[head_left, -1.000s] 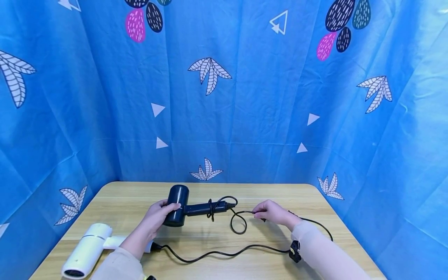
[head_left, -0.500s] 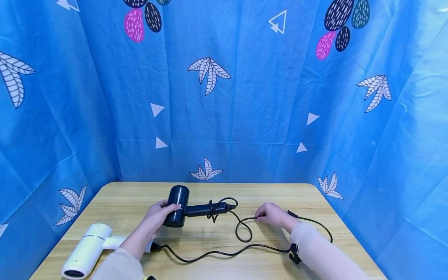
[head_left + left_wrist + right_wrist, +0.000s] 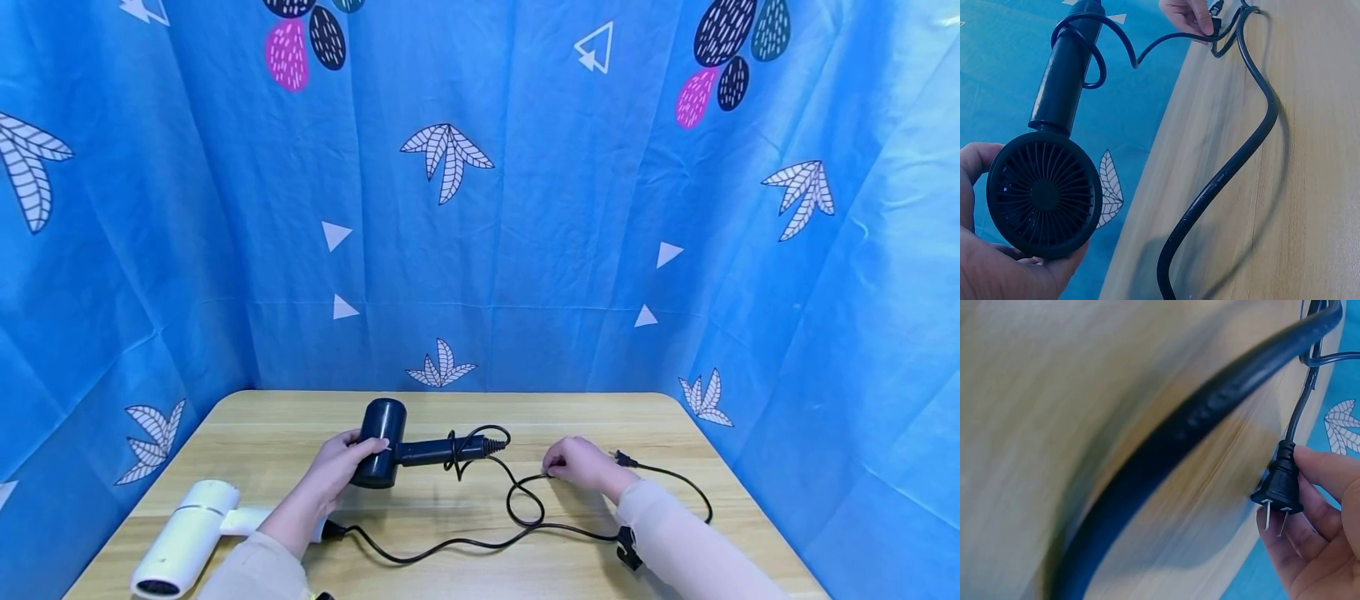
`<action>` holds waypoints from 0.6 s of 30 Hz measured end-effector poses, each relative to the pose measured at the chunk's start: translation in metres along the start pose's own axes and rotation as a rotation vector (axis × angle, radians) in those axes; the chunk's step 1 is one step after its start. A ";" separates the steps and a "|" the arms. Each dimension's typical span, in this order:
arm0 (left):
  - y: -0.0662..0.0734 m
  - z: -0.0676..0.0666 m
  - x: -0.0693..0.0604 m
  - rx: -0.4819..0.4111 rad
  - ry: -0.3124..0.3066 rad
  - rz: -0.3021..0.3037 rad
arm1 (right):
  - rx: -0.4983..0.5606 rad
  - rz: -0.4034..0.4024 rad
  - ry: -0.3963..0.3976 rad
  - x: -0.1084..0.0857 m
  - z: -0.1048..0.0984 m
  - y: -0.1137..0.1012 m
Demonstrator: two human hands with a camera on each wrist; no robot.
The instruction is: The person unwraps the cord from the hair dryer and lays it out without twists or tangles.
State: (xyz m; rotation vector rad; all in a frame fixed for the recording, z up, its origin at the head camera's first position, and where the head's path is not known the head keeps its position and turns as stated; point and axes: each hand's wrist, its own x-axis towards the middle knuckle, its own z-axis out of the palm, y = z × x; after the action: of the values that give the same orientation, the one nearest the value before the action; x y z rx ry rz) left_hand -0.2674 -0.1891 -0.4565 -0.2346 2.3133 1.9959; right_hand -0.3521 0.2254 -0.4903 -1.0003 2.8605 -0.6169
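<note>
A black hair dryer [image 3: 383, 442] is held by my left hand [image 3: 337, 467], which grips it round the barrel; the handle points right, a loop of cord wound about it. The left wrist view shows its round vent grille [image 3: 1044, 194] and my thumb and fingers on either side. My right hand [image 3: 583, 463] pinches a black two-prong plug [image 3: 1279, 481] between thumb and fingers, prongs towards the wrist camera. From the dryer's handle a thin black cord [image 3: 517, 492] runs in a loose loop to that hand. The plug is mostly hidden in the head view.
On the wooden table [image 3: 450, 575], a white hair dryer [image 3: 187, 533] lies at front left, partly behind my left forearm. Its black cord [image 3: 450, 543] runs right, passing behind my right sleeve. Another plug [image 3: 624, 459] lies beyond my right hand. Blue patterned curtain [image 3: 487, 250] surrounds the table.
My right hand has come slightly down, and the cord loop has sagged until it meets the white dryer's cord. The other plug shows more fully. My left hand stays nearly still.
</note>
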 end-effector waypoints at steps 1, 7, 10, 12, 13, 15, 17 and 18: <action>0.000 0.000 0.000 0.002 0.000 -0.001 | -0.003 0.001 0.001 0.000 0.000 0.000; 0.002 0.001 -0.001 0.000 -0.001 0.000 | 0.002 0.008 0.007 -0.001 -0.001 -0.004; 0.003 0.001 -0.001 0.002 -0.003 0.001 | 0.005 0.024 0.014 -0.002 -0.002 -0.005; 0.003 0.002 -0.002 0.006 -0.003 0.002 | 0.003 0.033 0.025 -0.002 -0.002 -0.006; 0.003 0.002 -0.002 0.005 -0.003 0.002 | 0.006 0.038 0.029 -0.002 -0.002 -0.006; 0.003 0.002 -0.002 0.008 -0.003 0.000 | 0.008 0.040 0.038 -0.002 -0.002 -0.005; 0.004 0.003 -0.002 0.005 -0.001 0.000 | 0.015 0.041 0.045 -0.002 -0.003 -0.004; 0.004 0.003 -0.002 0.004 0.000 -0.001 | 0.020 0.046 0.047 -0.002 -0.003 -0.004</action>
State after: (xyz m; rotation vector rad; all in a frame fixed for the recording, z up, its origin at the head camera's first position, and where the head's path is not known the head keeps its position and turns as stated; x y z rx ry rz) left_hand -0.2666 -0.1855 -0.4530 -0.2345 2.3166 1.9904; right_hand -0.3492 0.2247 -0.4860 -0.9272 2.9021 -0.6725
